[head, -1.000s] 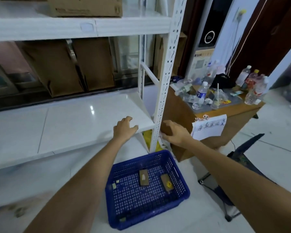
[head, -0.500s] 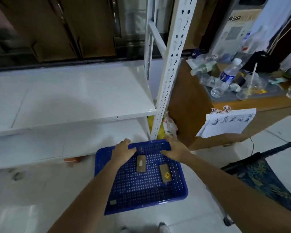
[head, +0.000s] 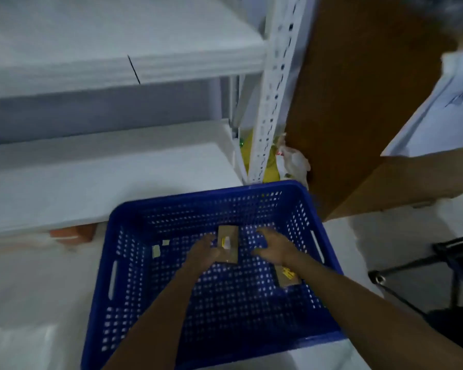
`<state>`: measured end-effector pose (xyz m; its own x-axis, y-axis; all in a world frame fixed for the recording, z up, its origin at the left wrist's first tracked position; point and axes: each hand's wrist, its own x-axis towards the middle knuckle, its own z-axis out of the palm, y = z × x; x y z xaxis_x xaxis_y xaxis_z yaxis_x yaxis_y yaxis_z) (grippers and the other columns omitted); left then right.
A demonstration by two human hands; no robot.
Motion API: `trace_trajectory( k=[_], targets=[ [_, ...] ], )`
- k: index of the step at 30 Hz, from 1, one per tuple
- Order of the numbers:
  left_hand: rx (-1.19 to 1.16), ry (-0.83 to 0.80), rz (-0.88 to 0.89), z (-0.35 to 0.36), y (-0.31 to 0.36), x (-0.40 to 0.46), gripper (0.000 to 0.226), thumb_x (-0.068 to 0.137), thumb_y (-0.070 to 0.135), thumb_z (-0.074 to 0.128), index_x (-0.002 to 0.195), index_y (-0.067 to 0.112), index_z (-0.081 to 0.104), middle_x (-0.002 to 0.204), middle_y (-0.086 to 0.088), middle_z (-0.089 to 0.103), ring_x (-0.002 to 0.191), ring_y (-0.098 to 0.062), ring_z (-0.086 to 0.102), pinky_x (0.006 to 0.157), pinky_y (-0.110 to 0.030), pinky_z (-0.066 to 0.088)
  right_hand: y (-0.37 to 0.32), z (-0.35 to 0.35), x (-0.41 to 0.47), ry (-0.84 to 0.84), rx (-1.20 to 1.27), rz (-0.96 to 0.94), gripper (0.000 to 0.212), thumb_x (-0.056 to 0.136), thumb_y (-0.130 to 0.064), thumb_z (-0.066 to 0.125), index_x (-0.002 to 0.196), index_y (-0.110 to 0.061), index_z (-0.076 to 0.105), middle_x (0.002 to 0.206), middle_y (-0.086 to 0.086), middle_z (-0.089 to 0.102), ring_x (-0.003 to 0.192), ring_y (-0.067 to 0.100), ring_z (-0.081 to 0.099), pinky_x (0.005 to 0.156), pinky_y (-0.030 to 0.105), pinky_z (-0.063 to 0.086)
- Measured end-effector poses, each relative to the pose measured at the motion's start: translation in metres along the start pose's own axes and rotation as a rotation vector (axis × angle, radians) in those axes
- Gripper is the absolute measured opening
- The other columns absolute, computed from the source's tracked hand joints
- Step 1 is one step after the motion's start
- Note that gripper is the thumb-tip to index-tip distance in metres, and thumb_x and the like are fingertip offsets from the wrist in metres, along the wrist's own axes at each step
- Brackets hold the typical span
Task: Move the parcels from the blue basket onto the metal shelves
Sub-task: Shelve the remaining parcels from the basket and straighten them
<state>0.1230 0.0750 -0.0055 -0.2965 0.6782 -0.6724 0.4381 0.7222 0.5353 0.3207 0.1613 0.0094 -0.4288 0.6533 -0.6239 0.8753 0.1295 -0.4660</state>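
Both arms reach down into the basket (head: 134,217), which sits on the floor against the shelves (head: 96,166), close enough for short lifts. One parcel (head: 288,276) lies partly under the right forearm. Further in, the left hand (head: 205,253) touches the near-left edge of the other parcel (head: 229,243), fingers apparently closing on it; the blur hides the grip. The right hand (head: 274,248), spread and holding nothing, hovers just right of it
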Motion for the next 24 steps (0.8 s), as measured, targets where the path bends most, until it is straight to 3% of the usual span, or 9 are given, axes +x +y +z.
trace_trajectory(
  k=[2, 5, 8, 11, 14, 17, 19, 21, 24],
  targets=[
    [-0.005, 0.012, 0.001, 0.026, -0.025, 0.045, 0.072, 0.09, 0.039, 0.058, 0.15, 0.017, 0.024, 0.15, -0.01, 0.036, 0.123, -0.029, 0.048, 0.08, -0.032, 0.04, 0.023, 0.032, 0.043, 0.003, -0.011, 0.014, 0.085, 0.089, -0.048, 0.061, 0.155, -0.022, 0.015, 0.163, 0.006, 0.015, 0.145, 0.028, 0.026, 0.114, 0.043, 0.032],
    [0.032, 0.038, -0.007, 0.054, -0.057, 0.107, 0.073, 0.088, 0.041, 0.059, 0.147, 0.014, 0.027, 0.137, -0.01, 0.048, 0.102, -0.023, 0.056, 0.069, -0.028, 0.047, 0.05, 0.071, 0.106, 0.01, 0.017, 0.032, 0.086, 0.089, -0.045, 0.062, 0.156, -0.019, 0.014, 0.162, 0.008, 0.016, 0.143, 0.029, 0.029, 0.11, 0.035, 0.036],
    [0.029, 0.036, -0.032, 0.07, -0.078, 0.163, 0.08, 0.087, 0.042, 0.058, 0.149, 0.01, 0.02, 0.145, -0.012, 0.041, 0.112, -0.028, 0.054, 0.078, -0.034, 0.048, 0.065, 0.104, 0.165, -0.036, 0.063, 0.059, 0.088, 0.09, -0.042, 0.061, 0.156, -0.018, 0.008, 0.162, 0.008, 0.015, 0.143, 0.03, 0.029, 0.109, 0.034, 0.036],
    [0.028, 0.046, -0.068, 0.079, -0.088, 0.205, 0.077, 0.091, 0.038, 0.055, 0.15, 0.005, 0.018, 0.152, -0.014, 0.031, 0.119, -0.032, 0.049, 0.081, -0.035, 0.045, 0.069, 0.133, 0.214, -0.107, 0.093, 0.076, 0.072, 0.092, -0.036, 0.059, 0.152, -0.014, 0.026, 0.153, 0.012, 0.036, 0.127, 0.03, 0.047, 0.106, 0.039, 0.043],
    [-0.052, 0.053, -0.061, 0.092, -0.096, 0.23, 0.068, 0.095, 0.035, 0.048, 0.147, -0.002, 0.023, 0.152, -0.019, 0.031, 0.13, -0.036, 0.043, 0.094, -0.041, 0.044, 0.062, 0.147, 0.24, -0.153, 0.09, 0.037, 0.052, 0.092, -0.037, 0.058, 0.136, -0.013, 0.047, 0.128, 0.011, 0.055, 0.104, 0.025, 0.056, 0.087, 0.035, 0.051],
    [-0.184, 0.05, -0.09, 0.099, -0.095, 0.226, 0.054, 0.095, 0.03, 0.053, 0.137, -0.003, 0.045, 0.14, -0.02, 0.048, 0.123, -0.037, 0.05, 0.095, -0.039, 0.046, 0.049, 0.146, 0.237, -0.19, 0.179, 0.088, 0.034, 0.093, -0.04, 0.054, 0.116, -0.014, 0.053, 0.097, 0.005, 0.055, 0.077, 0.016, 0.052, 0.06, 0.027, 0.043],
    [-0.257, 0.078, -0.111, 0.101, -0.093, 0.22, 0.043, 0.094, 0.019, 0.051, 0.13, -0.005, 0.051, 0.135, -0.023, 0.053, 0.123, -0.037, 0.052, 0.101, -0.039, 0.046, 0.042, 0.147, 0.233, -0.187, 0.222, 0.115, 0.041, 0.094, -0.037, 0.052, 0.126, -0.011, 0.05, 0.098, 0.005, 0.054, 0.08, 0.018, 0.052, 0.063, 0.028, 0.042],
    [-0.339, 0.067, -0.158, 0.103, -0.092, 0.218, 0.049, 0.095, 0.018, 0.049, 0.139, -0.004, 0.04, 0.143, -0.023, 0.045, 0.127, -0.037, 0.047, 0.105, -0.043, 0.043, 0.041, 0.148, 0.233, -0.212, 0.245, 0.137, 0.051, 0.094, -0.036, 0.052, 0.136, -0.008, 0.045, 0.109, 0.008, 0.054, 0.086, 0.02, 0.053, 0.069, 0.033, 0.043],
    [-0.51, 0.021, -0.238, 0.106, -0.088, 0.215, 0.047, 0.097, 0.022, 0.047, 0.139, 0.004, 0.037, 0.136, -0.018, 0.048, 0.118, -0.034, 0.05, 0.095, -0.042, 0.047, 0.044, 0.144, 0.241, -0.165, 0.374, 0.147, 0.044, 0.092, -0.043, 0.057, 0.12, -0.01, 0.051, 0.107, 0.006, 0.056, 0.087, 0.019, 0.057, 0.073, 0.038, 0.05]
  ],
)
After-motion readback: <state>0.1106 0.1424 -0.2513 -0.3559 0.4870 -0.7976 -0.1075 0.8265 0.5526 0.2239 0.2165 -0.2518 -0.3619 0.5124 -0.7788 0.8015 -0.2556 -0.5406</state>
